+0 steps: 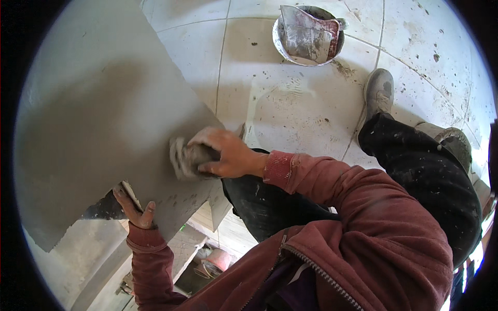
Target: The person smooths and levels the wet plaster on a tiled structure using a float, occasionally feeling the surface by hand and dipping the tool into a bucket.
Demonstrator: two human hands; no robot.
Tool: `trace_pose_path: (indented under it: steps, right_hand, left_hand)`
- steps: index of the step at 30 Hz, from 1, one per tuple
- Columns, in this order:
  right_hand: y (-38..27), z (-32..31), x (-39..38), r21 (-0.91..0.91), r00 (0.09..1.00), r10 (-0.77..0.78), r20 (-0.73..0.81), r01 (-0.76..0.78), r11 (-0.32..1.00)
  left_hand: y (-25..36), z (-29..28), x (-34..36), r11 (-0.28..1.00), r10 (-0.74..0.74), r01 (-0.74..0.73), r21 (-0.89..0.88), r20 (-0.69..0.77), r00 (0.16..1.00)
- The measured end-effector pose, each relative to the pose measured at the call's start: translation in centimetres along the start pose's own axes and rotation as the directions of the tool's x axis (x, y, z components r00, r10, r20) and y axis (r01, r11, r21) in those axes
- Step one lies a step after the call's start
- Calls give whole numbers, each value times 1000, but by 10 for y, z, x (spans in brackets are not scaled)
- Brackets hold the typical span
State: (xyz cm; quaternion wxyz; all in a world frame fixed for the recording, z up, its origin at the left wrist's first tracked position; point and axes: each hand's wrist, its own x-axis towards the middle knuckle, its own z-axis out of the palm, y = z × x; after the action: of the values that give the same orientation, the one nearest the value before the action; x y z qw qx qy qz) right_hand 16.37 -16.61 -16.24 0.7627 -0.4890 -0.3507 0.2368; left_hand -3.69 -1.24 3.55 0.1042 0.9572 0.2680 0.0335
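A large smooth grey panel (114,119) fills the left side, its lower edge cut with a notch. My right hand (228,153) is closed around a crumpled, grey-smeared rag (182,159) and holds it against the panel near its right edge. Motion blurs the rag, so I cannot tell its exact shape. Lower left, my left hand (136,208) grips the pale cut edge of the panel beside the notch, with the thumb on one side and the fingers on the other.
On the tiled floor (280,109) ahead stands a plaster-crusted bucket (309,58) with a broad, stained scraper-like tool (311,36) in it. My shoe (380,90) rests to its right. A pinkish bucket (218,259) sits low behind my left forearm. Dried splatter marks the tiles.
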Motion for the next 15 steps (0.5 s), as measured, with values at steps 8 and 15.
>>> trace_pose_path:
  steps: [8,15]
  right_hand:
    - [17,-3,16,-156,977,114,-182,-143,977]
    - [15,-22,10,-42,933,297,-204,-311,949]
  left_hand:
    - [-5,9,3,993,-24,25,-119,8,1000]
    - [7,4,3,983,-91,95,-154,32,995]
